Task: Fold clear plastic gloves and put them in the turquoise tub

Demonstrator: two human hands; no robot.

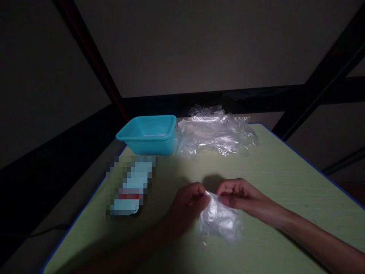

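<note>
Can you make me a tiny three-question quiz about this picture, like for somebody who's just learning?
1. True or false: in the picture, the turquoise tub stands to the right of the big heap of clear plastic.

2. What are the left hand and the right hand both holding?
A) the turquoise tub
B) a small piece of clear plastic
C) a spoon

3. Fill in: the pale green table is edged in ____.

Key: 1. False, the tub is to its left. 2. B. 3. Blue.
</note>
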